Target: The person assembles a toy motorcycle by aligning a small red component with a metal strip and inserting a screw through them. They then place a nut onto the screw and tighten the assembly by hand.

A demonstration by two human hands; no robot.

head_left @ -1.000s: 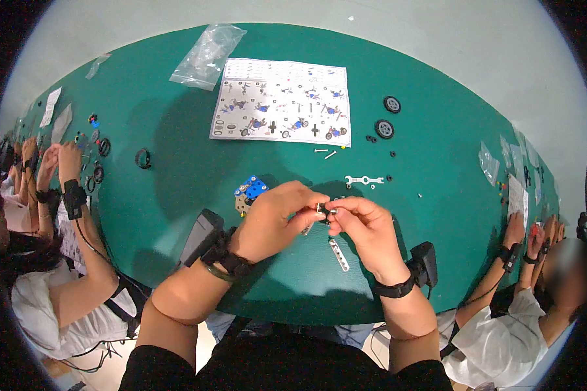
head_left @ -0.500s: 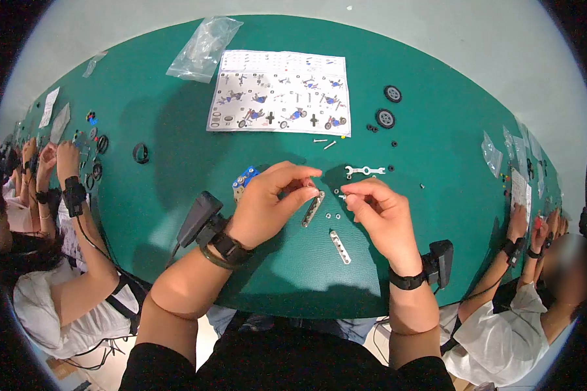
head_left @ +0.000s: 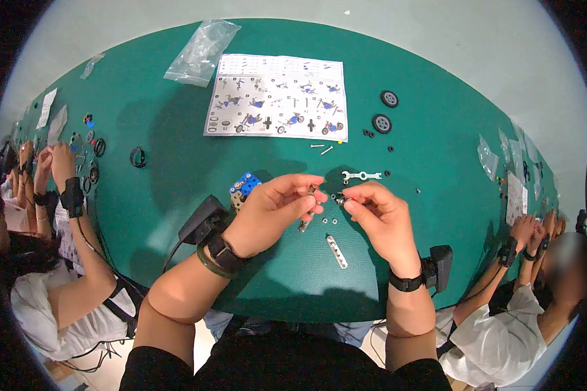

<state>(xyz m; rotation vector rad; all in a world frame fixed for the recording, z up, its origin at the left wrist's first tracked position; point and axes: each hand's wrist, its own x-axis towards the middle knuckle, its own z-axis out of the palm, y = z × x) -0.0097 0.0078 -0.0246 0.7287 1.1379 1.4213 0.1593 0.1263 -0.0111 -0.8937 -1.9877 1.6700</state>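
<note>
My left hand (head_left: 270, 212) is closed on a perforated metal strip (head_left: 312, 189), whose upper end shows between thumb and index finger; the other fingers hide its middle. Just to its right, my right hand (head_left: 385, 218) pinches a small metal piece (head_left: 340, 201), too small to make out fully. Below the hands lies another perforated metal strip (head_left: 336, 252) on the green table. Two small nuts (head_left: 325, 221) rest above that strip. A flat silver wrench (head_left: 362, 175) lies beyond my right hand. Partly behind my left hand is a blue-and-metal assembly (head_left: 244, 184).
A printed instruction sheet (head_left: 277, 98) and a clear plastic bag (head_left: 202, 52) lie farther back. Two screws (head_left: 327, 150) sit below the sheet. Wheels (head_left: 382, 123) and small black rings are at right. Other people's hands (head_left: 62, 163) work at both sides.
The strip in my left hand has been raised and turned, so its upper end now shows between my fingers. My right hand keeps its pinch close by. The whole view has shifted slightly.
</note>
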